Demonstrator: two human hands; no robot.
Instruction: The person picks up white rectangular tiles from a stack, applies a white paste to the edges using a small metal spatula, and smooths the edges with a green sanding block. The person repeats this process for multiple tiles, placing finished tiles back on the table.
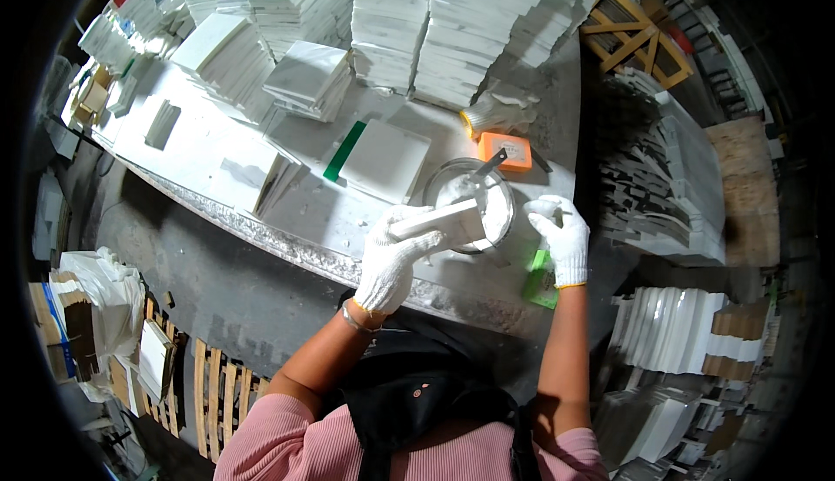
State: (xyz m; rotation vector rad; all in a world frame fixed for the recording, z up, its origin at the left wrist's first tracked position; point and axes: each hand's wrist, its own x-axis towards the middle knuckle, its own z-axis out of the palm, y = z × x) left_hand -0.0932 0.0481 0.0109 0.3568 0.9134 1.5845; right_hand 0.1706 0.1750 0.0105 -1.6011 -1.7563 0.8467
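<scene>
My left hand [389, 259], in a white knit glove, grips a white marble tile [448, 220], its edge turned up toward me. Just beyond the tile stands a round pan [503, 236] of white paste, partly hidden by it. A putty knife [493, 163] leans in the paste, its handle over the far rim. To the right of the pan is my right hand [565, 239], also gloved, its fingers curled in a pinch; what they hold, if anything, I cannot make out. A bright green box [540, 283] lies on the table beside that hand.
Behind the pan are an orange box [506, 152] and a spare glove [503, 113]. A flat white tile [385, 161] lies next to a green strip [345, 151]. Tall stacks of marble tiles [396, 29] line the table's far side. Wooden pallets [222, 394] rest on the floor at left.
</scene>
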